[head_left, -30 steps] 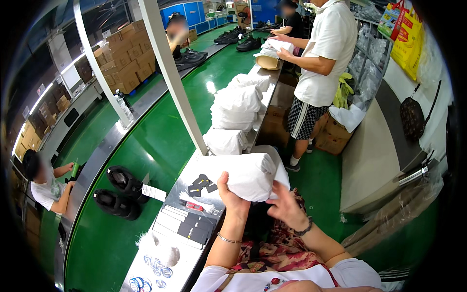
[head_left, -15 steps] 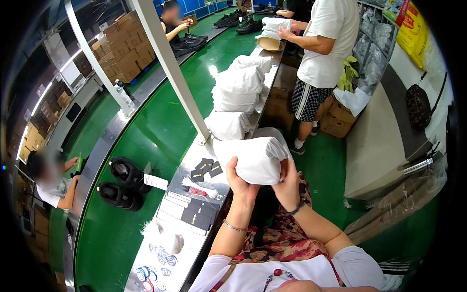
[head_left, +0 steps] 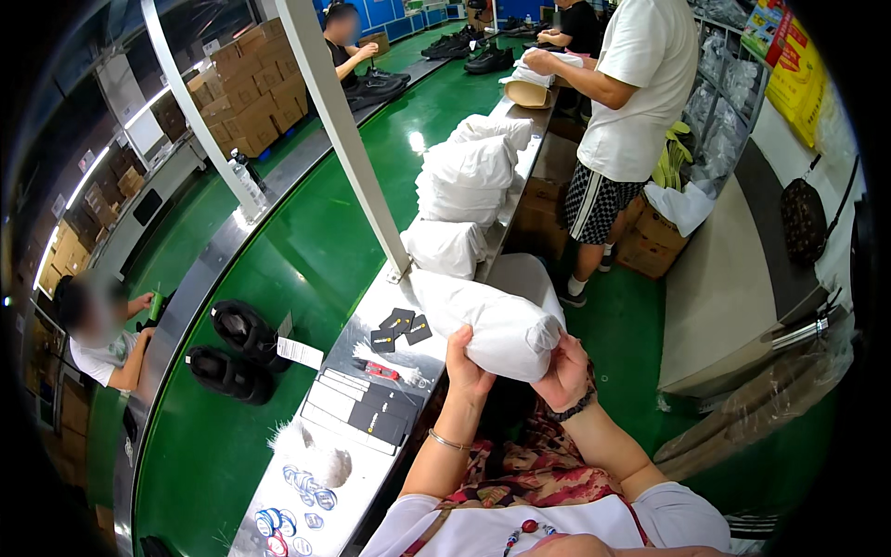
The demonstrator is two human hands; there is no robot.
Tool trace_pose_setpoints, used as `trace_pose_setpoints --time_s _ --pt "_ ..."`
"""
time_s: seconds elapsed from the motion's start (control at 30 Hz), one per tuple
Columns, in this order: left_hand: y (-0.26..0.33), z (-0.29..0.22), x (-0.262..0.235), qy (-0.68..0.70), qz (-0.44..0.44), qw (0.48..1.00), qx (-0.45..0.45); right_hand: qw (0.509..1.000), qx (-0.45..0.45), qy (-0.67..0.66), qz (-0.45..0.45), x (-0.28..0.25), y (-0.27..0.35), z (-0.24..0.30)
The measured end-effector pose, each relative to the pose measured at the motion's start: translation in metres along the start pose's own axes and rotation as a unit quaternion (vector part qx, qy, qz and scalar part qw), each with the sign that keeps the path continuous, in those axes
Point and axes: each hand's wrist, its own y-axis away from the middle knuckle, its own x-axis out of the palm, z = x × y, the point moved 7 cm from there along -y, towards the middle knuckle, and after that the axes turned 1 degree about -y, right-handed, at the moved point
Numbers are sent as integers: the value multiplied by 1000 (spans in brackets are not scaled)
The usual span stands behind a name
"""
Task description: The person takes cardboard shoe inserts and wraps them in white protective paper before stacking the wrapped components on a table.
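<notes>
Between my two hands is a white paper-wrapped bundle (head_left: 501,327), tilted with its gathered end toward my right. My left hand (head_left: 471,369) grips its near left side, thumb up along the wrapping. Against the gathered end my right hand (head_left: 562,376) is closed, its fingers partly hidden by the bundle. What lies inside the wrapping does not show. Just beyond it, a smooth pale object (head_left: 527,278) is partly covered. A pile of similar white bundles (head_left: 464,181) stands farther along the metal ledge.
On the ledge (head_left: 320,455) lie black cards (head_left: 397,327), a red-handled tool (head_left: 379,369), white ties, dark tags (head_left: 379,413) and round stickers (head_left: 274,522). A pair of black shoes (head_left: 232,353) sits on the green belt. A metal post (head_left: 343,130) rises nearby. Co-workers stand ahead and across.
The bundle has turned and tipped in my hands, so its gathered end now faces near right. Both hands have shifted slightly right and down. The co-worker ahead has lowered the white wrapping.
</notes>
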Motion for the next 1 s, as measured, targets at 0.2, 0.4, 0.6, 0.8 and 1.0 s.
trace_pose_setpoints --time_s 0.2,0.4,0.6,0.8,1.0 --pt "4 -12 0 -39 -8 999 32 999 3 -27 -21 -19 -5 -3" --pt "1 -24 -12 -50 -33 996 66 995 53 73 -39 -32 -14 -12" --pt "-3 -35 -23 -107 -78 987 87 831 -132 539 -29 -8 -6 40" --pt "-10 -22 -17 -162 -62 977 124 724 -209 656 -36 10 -9 13" --pt "-11 -46 -9 -362 -97 910 176 699 -311 639 -79 22 5 38"
